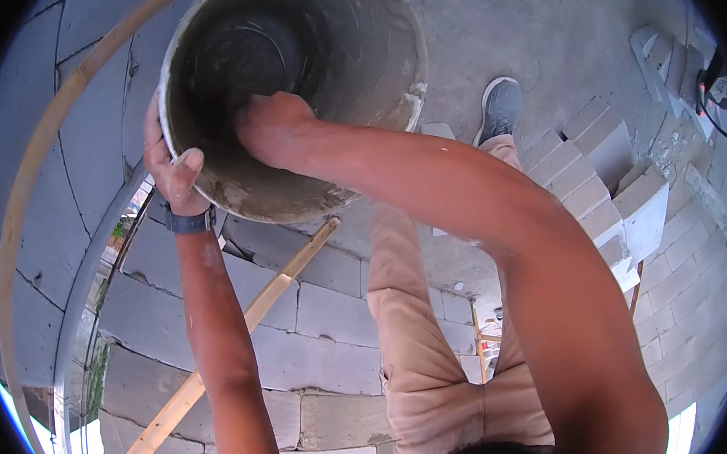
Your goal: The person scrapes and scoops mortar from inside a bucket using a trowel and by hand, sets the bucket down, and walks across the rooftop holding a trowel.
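Note:
A large round bucket (372,53), its inside smeared with grey mortar, is tipped so that its mouth faces me. My left hand (176,168) grips the left side of the rim, thumb over the edge and the other fingers behind the wall. Deep in the mouth is my right hand (277,130), its fingers curled closed near the lower left inner wall. Dark shadow and blur hide what those fingers hold, if anything. A dark watch (190,219) is on my left wrist.
Pale blocks (584,182) are stacked at the right beside my shoe (500,108) on the concrete floor (484,24). A wooden strip (259,306) slants across the block wall (339,355). Another curved-looking strip (33,140) runs along the left. A window-like opening (95,364) shows at lower left.

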Demonstrator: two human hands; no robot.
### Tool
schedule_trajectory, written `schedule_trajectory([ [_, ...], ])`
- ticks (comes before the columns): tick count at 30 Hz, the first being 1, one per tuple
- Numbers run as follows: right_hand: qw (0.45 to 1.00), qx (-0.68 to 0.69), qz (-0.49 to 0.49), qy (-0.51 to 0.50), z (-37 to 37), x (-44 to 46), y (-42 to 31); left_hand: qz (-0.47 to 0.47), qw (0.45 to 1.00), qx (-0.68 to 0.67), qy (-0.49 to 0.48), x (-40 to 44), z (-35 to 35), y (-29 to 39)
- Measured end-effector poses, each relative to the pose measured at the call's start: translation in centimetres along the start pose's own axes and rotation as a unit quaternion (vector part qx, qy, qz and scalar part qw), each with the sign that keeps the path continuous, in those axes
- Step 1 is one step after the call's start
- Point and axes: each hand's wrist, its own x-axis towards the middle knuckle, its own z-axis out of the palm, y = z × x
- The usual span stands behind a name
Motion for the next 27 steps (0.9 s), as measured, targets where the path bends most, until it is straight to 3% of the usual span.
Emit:
schedule_trajectory([
  [2, 0.995, -0.075, -0.016, -0.07, -0.6, -1.1, 2.1, -0.011, 1.0, -0.022, -0.001, -0.1, 0.0, 0.0],
  [4, 0.997, -0.061, -0.03, -0.027, -2.2, -0.4, 3.2, -0.007, 1.0, -0.013, -0.013, 0.2, -0.4, 0.0],
  [6, 0.996, 0.074, 0.042, 0.002, -4.5, 0.8, 3.1, -0.009, 1.0, -0.015, -0.005, 0.0, 0.1, 0.1],
  [10, 0.987, 0.128, 0.075, 0.06, -2.2, 2.9, 0.6, 0.006, 0.999, 0.046, -0.022, 0.8, 0.2, 0.4],
  [12, 0.994, -0.067, -0.089, 0.018, 2.3, 2.1, 0.7, 0.006, 0.999, 0.048, -0.023, 0.9, 0.3, 0.6],
  [16, 0.996, -0.03, -0.04, -0.073, 1.0, 0.8, 4.0, 0.003, 0.999, 0.038, 0.01, 0.7, 0.5, 0.4],
  [18, 0.944, -0.264, -0.115, -0.159, -0.9, 1.1, 4.9, -0.004, 0.999, 0.044, 0.021, 0.7, 0.6, 0.4],
  [19, 0.943, -0.268, -0.117, -0.16, -1.7, 0.8, 5.4, 0.014, 0.998, 0.059, 0.006, 1.0, 0.8, 0.4],
  [21, 0.982, -0.171, -0.082, 0.002, -2.6, 0.4, 6.0, 0.049, 0.994, 0.1, -0.023, 1.4, 0.8, 0.3],
  [22, 0.982, -0.173, -0.082, -0.002, -3.2, 0.6, 5.4, 0.047, 0.994, 0.098, -0.02, 1.5, 1.1, 0.4],
  [23, 0.999, -0.016, 0.002, 0.038, -3.7, 1.0, 4.5, 0.051, 0.992, 0.107, -0.032, 1.7, 1.4, 0.4],
  [24, 0.983, 0.144, 0.088, 0.075, -3.5, 1.1, 4.0, 0.053, 0.991, 0.117, -0.046, 1.6, 1.7, 0.5],
  [25, 0.983, 0.146, 0.091, 0.072, -2.5, 1.0, 4.6, 0.07, 0.987, 0.129, -0.062, 1.8, 1.8, 0.4],
  [27, 0.992, 0.106, -0.006, 0.069, 0.5, 1.2, 6.8, 0.067, 0.987, 0.123, -0.073, 2.1, 2.2, 0.5],
])
